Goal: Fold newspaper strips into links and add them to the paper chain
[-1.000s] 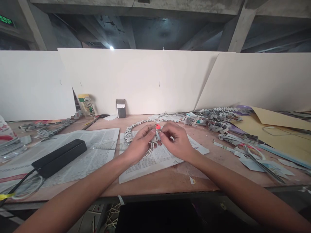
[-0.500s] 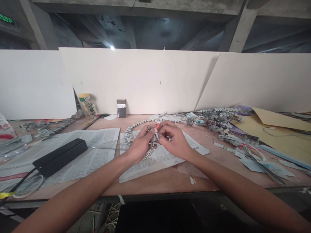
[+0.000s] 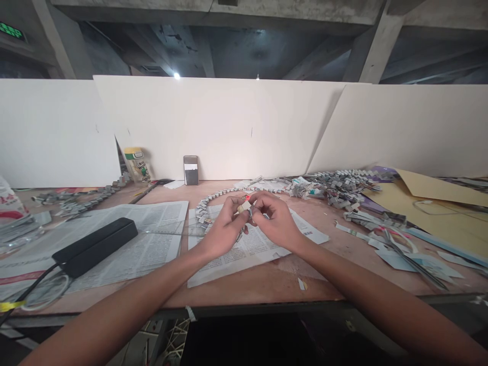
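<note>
My left hand (image 3: 224,231) is closed around the end of a folded paper chain (image 3: 202,203), with thumb and fingers pinching it. At the fingertips a small pale folded strip (image 3: 243,207) sticks up, and a small red spot shows just above it. My right hand (image 3: 277,219) meets the left one, its thumb and forefinger pinched at the same end of the chain. From there the zigzag chain curves over the table toward the back right. Fingers hide part of the held links. A newspaper sheet (image 3: 217,267) lies under both hands.
A clear ruler (image 3: 171,232) lies on newspaper at left, near a black power adapter (image 3: 95,246). A phone (image 3: 190,170) and a jar (image 3: 137,168) stand by the white board (image 3: 229,122). Piled chains (image 3: 339,185), scissors (image 3: 415,262) and yellow card (image 3: 430,213) lie right.
My left hand has turned, and the links that hung below it are now mostly hidden. The pale strip shows more plainly between my fingers. My right hand has shifted only slightly.
</note>
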`<control>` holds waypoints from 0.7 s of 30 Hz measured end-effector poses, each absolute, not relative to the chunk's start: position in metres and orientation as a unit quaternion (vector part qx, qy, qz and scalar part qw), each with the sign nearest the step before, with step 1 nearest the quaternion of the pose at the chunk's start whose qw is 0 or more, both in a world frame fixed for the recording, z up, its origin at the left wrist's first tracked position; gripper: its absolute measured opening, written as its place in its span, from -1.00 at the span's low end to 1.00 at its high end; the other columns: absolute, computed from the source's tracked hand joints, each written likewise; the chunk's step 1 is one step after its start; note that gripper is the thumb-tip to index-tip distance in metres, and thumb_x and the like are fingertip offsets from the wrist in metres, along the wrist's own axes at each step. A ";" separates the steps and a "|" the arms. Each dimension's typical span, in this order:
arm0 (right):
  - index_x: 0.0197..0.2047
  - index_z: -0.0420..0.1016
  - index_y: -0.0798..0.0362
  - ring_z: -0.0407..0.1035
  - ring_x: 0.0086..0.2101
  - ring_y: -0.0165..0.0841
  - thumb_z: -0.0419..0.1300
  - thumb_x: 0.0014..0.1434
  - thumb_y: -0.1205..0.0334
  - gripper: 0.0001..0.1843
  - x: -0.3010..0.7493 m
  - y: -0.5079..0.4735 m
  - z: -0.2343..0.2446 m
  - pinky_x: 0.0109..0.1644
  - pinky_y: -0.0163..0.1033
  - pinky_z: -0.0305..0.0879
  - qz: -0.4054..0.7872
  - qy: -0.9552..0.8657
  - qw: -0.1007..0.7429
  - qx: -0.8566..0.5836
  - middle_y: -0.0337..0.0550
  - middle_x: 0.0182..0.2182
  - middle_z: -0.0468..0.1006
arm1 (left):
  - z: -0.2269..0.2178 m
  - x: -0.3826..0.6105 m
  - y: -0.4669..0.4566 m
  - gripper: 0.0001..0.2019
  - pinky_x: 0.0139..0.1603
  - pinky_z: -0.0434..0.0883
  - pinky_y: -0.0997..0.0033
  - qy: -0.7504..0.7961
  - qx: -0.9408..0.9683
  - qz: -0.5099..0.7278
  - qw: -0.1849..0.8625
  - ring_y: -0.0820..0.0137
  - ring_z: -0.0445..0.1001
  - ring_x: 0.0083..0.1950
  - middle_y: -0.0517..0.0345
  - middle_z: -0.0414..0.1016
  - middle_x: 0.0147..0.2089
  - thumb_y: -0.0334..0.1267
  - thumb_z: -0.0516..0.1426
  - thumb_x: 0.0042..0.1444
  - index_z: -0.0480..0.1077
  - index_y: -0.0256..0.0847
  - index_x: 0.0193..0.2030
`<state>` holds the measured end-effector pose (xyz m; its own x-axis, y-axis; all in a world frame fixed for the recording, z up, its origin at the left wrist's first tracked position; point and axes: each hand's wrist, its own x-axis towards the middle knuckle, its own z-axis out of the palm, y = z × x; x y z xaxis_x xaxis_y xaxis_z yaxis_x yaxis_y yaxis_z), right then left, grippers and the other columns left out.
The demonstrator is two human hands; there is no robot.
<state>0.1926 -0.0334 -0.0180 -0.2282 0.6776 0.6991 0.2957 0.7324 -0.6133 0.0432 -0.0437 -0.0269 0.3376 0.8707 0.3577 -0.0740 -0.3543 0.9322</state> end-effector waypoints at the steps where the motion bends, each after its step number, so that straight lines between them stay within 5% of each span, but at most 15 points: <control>1: -0.59 0.21 0.06 0.31 -0.33 -0.36 0.05 -0.03 0.47 -0.82 0.193 -0.033 -0.018 -0.36 -0.27 0.20 0.182 -0.759 0.535 -0.322 -0.12 -0.31 0.40 | -0.026 0.043 -0.045 -0.83 -0.30 0.31 0.43 0.305 0.681 0.483 0.458 0.55 0.34 -0.38 0.19 0.29 -0.11 -0.15 0.03 0.20 0.13 -0.11 -0.15; 4: -0.57 0.22 0.06 0.33 -0.30 -0.35 0.06 -0.02 0.46 -0.83 0.192 -0.032 -0.021 -0.32 -0.26 0.22 0.181 -0.750 0.541 -0.334 -0.11 -0.25 0.43 | -0.027 0.042 -0.049 -0.81 -0.26 0.31 0.37 0.321 0.718 0.476 0.394 0.52 0.34 -0.35 0.10 0.25 -0.01 -0.13 -0.02 0.22 0.07 -0.11 -0.10; 13: -0.54 0.25 0.05 0.33 -0.25 -0.34 0.08 0.07 0.39 -0.83 0.191 -0.031 -0.023 -0.35 -0.29 0.20 0.158 -0.757 0.542 -0.330 -0.12 -0.27 0.42 | -0.031 0.041 -0.049 -0.76 -0.20 0.31 0.26 0.371 0.771 0.453 0.252 0.38 0.33 -0.27 0.12 0.25 -0.23 -0.17 -0.09 0.26 -0.01 -0.15 0.02; 21: -0.58 0.23 0.05 0.37 -0.19 -0.30 0.09 0.06 0.39 -0.79 0.190 -0.031 -0.025 -0.32 -0.26 0.19 0.138 -0.739 0.559 -0.351 -0.12 -0.22 0.47 | -0.032 0.042 -0.050 -0.71 -0.06 0.31 0.12 0.363 0.808 0.435 0.164 0.18 0.30 0.04 -0.14 0.20 0.05 -0.28 -0.08 0.23 -0.05 -0.20 0.06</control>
<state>0.1903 -0.0306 -0.0246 -0.1295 0.6729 0.7283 0.3636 0.7155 -0.5965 0.0421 -0.0496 -0.0324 0.3577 0.7290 0.5837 0.4444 -0.6826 0.5802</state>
